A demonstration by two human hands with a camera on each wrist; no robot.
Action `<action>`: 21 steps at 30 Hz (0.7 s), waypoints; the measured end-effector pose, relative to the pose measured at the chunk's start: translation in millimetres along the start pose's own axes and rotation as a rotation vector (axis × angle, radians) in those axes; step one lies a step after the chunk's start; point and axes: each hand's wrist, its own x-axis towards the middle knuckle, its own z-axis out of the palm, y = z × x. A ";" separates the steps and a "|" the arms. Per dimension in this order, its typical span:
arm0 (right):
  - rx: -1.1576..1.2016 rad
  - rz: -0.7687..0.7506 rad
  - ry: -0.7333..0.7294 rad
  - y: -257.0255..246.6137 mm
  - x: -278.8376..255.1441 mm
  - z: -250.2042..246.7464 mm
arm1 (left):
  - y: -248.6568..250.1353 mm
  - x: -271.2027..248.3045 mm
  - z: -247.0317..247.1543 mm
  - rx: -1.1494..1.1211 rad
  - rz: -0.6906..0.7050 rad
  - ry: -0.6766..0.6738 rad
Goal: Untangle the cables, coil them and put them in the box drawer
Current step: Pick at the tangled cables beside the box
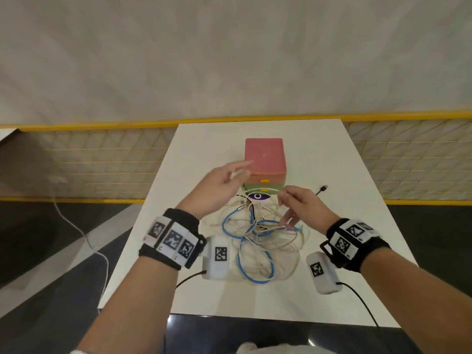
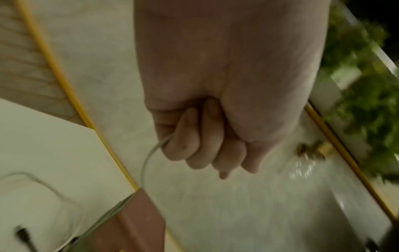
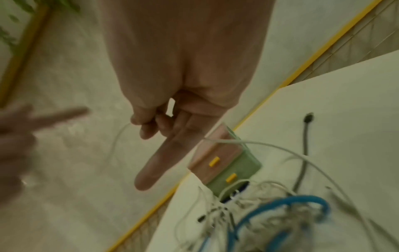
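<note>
A tangle of white cables (image 1: 268,241) and a blue cable (image 1: 224,224) lies mid-table before the pink and green drawer box (image 1: 264,155), whose drawers are closed. My left hand (image 1: 227,180) is raised beside the box; in the left wrist view its curled fingers (image 2: 200,145) grip a thin white cable (image 2: 146,163). My right hand (image 1: 296,200) hovers over the tangle, thumb and forefinger (image 3: 140,119) pinching the same white cable (image 3: 117,138), the other fingers spread. That strand (image 1: 260,190) arcs between both hands. The blue cable (image 3: 291,200) loops below, in front of the box (image 3: 215,153).
A black cable with a USB plug (image 1: 323,188) trails right of the box. A purple disc (image 1: 258,196) lies at the box's foot. The white table (image 1: 332,277) ends at a yellow-railed mesh fence (image 1: 102,162). A white cord (image 1: 76,226) runs along the floor, left.
</note>
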 end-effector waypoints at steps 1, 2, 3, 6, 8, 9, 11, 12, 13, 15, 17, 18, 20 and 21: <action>-0.006 -0.038 0.006 -8.2 1.3 0.5 | -2.6 0.0 12.0 0.062 -0.042 -0.088; -0.009 -0.078 0.001 -15.9 2.6 1.4 | -5.2 0.5 23.3 0.080 -0.086 -0.170; -0.011 -0.112 -0.007 -22.0 3.7 2.3 | -8.9 2.5 32.1 0.082 -0.118 -0.220; -0.059 -0.148 -0.033 -26.8 3.1 3.2 | -11.5 11.6 34.8 0.063 -0.126 -0.075; -0.106 -0.096 -0.055 -14.8 -0.2 1.5 | -10.1 17.7 20.7 0.000 -0.111 0.217; -0.128 -0.054 -0.062 -6.4 -2.8 0.2 | -12.1 21.9 10.9 -0.057 -0.113 0.385; -0.160 0.018 -0.059 7.4 -8.9 -2.0 | -20.2 27.7 -9.7 -0.086 -0.118 0.608; -0.167 0.035 -0.052 11.0 -10.9 -2.1 | -25.0 29.0 -14.5 -0.046 -0.117 0.636; -0.169 0.039 -0.046 11.3 -11.9 -1.5 | -27.8 28.6 -14.3 0.011 -0.104 0.616; -0.188 0.023 -0.026 3.5 -10.9 0.2 | -28.7 26.5 1.2 0.144 -0.038 0.456; -0.218 -0.021 -0.015 -9.0 -6.7 2.9 | -24.5 23.9 28.2 0.225 0.011 0.158; -0.229 -0.053 -0.020 -14.9 -4.7 4.1 | -23.1 23.2 41.9 0.234 0.004 0.028; -0.239 -0.108 -0.028 -22.8 -2.2 4.6 | -22.4 22.6 57.9 0.184 -0.036 -0.075; -0.233 -0.119 -0.030 -23.7 -1.5 3.4 | -22.5 23.5 59.0 0.148 -0.041 -0.065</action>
